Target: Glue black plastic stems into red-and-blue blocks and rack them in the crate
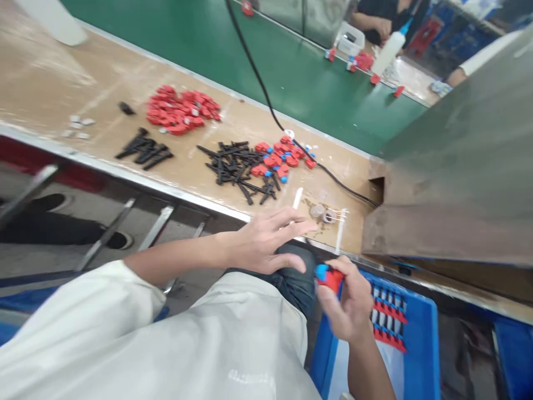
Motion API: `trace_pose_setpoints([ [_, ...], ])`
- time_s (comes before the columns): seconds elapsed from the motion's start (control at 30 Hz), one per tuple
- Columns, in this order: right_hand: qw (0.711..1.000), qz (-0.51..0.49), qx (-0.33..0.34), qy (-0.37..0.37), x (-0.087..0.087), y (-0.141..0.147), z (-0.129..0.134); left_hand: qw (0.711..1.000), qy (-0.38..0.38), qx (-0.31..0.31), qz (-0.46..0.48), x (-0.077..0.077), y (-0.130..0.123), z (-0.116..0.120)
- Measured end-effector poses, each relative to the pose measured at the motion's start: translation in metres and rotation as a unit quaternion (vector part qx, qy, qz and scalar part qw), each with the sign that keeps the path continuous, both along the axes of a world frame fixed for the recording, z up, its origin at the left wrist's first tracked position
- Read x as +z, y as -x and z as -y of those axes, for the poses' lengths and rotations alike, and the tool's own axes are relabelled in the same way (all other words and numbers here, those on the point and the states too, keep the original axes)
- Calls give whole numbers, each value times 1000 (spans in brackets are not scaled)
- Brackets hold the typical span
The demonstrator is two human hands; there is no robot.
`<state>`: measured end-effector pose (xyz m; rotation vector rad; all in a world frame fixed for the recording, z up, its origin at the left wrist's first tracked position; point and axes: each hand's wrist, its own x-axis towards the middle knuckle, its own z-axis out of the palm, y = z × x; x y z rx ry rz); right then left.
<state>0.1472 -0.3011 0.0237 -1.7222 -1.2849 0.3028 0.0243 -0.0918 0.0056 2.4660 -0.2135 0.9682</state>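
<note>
My right hand grips a red plastic part with a blue piece on it, in front of my body just past the bench's front edge. Something dark shows at its top, too blurred to name. Left of it, my left hand is held out with fingers stretched and thumb apart, holding nothing. Beyond the hands on the bench lie a heap of black stick-like parts and a pile of red parts with blue pieces. Two small round pots, one with thin sticks across it, stand near my left fingertips.
A blue crate with rows of red-and-black parts sits low at my right. A red pile and black parts lie farther left. A black cable crosses the green belt. A metal housing stands right; people sit opposite.
</note>
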Motion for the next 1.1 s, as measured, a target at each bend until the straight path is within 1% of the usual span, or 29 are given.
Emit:
trace_pose_setpoints([
  [0.03,989,-147,-4,1,-1,-2,1,999,30,18,14,0,-1,-2],
  [0.07,959,-283,0,0,-1,-4,1,998,57,30,27,-1,-3,-3],
  [0.1,919,-395,7,-7,0,-6,0,995,80,36,36,-1,-4,-3],
  [0.13,879,-477,15,-18,1,-8,-1,994,97,39,42,-2,-5,-3],
  [0.17,846,-532,20,-30,2,-9,-1,992,109,39,42,-3,-6,-3],
  [0.23,802,-594,9,-53,3,-12,-2,991,123,36,34,-6,-8,-1],
  [0.33,759,-647,-8,-72,-2,-15,0,990,135,26,16,-11,-10,1],
  [0.4,740,-666,-21,-85,-8,-15,4,989,144,17,3,-15,-12,3],
  [0.47,729,-677,-40,-94,-14,-16,7,988,156,12,-15,-20,-14,5],
  [0.53,723,-682,-58,-97,-21,-16,11,985,171,10,-38,-27,-16,8],
  [0.6,725,-678,-81,-93,-30,-15,15,980,187,5,-61,-35,-18,11],
  [0.67,734,-663,-122,-80,-42,-10,24,976,204,-8,-80,-44,-21,15],
  [0.73,755,-627,-187,-51,-58,-1,38,971,221,-11,-91,-53,-22,18],
  [0.8,782,-560,-274,-3,-75,10,59,967,235,3,-94,-63,-24,20],
  [0.83,788,-526,-319,21,-83,15,72,967,239,15,-91,-67,-24,20],
  [0.87,789,-494,-364,42,-90,20,87,967,238,28,-83,-72,-25,20],
  [0.93,772,-442,-453,66,-104,26,122,971,227,49,-54,-82,-28,18],
  [1.0,742,-387,-539,95,-116,27,162,977,203,62,-14,-89,-30,17],
  [1.07,710,-314,-612,153,-131,23,200,983,165,71,20,-95,-31,17],
  [1.1,695,-277,-636,187,-140,20,216,986,147,75,33,-97,-31,17],
])
